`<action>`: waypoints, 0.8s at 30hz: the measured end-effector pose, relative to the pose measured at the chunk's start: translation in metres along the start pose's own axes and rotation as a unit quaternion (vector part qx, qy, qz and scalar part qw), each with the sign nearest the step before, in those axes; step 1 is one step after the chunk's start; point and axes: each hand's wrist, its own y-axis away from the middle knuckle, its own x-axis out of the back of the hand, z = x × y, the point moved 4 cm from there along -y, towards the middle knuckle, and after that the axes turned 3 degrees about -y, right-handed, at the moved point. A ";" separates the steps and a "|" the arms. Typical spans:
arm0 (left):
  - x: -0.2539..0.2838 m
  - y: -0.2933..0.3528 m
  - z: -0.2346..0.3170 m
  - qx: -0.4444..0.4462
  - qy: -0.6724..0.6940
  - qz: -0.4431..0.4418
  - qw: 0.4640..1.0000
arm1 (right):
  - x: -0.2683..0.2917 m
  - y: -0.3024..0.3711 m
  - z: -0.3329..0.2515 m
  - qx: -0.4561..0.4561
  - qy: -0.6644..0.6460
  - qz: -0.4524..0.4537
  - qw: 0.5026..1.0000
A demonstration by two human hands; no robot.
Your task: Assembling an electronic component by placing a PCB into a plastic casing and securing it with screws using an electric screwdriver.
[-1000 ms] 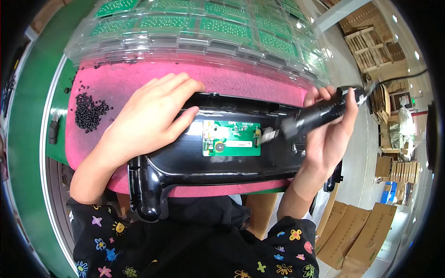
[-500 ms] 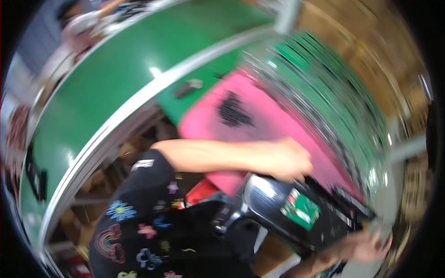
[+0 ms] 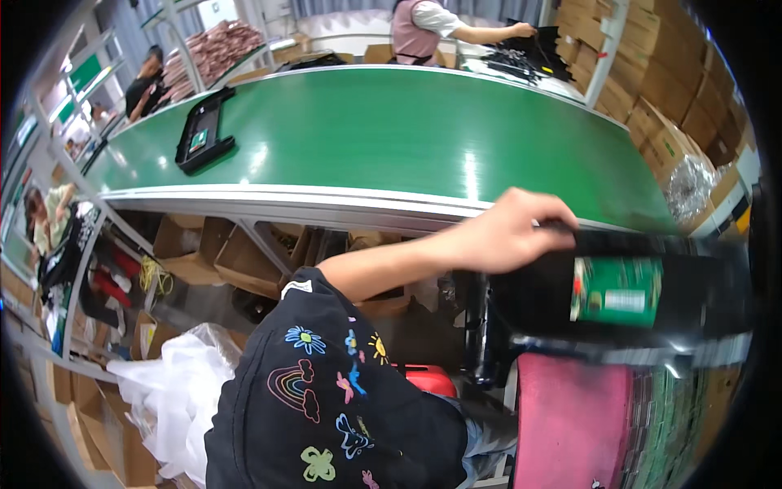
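My left hand is closed on the upper edge of a black plastic housing, its fingers curled over the rim. The housing is held up on the right, partly blurred, and spans the space between the green belt and the pink mat. Fixed inside it is a green circuit board with a white label. My right hand does not show.
A long green conveyor belt with a metal edge runs across ahead. On its left lies a similar black housing. Clear trays stand beside the mat. Cardboard boxes are stacked at right; a co-worker handles black pieces beyond the belt.
The view has swung left toward the belt. The housing has moved from above the pink mat toward the belt, with my left hand on it. My right hand has left the view.
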 end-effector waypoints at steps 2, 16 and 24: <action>0.023 0.009 -0.024 0.248 0.228 -0.003 0.942 | -0.018 0.000 -0.010 -0.208 0.109 -0.067 0.970; 0.108 0.044 -0.176 0.487 0.361 0.250 0.755 | 0.100 0.021 -0.064 -0.228 0.334 -0.029 0.914; 0.096 -0.024 -0.281 0.299 -0.112 0.378 0.869 | 0.302 0.260 -0.201 -0.259 0.727 -0.063 0.633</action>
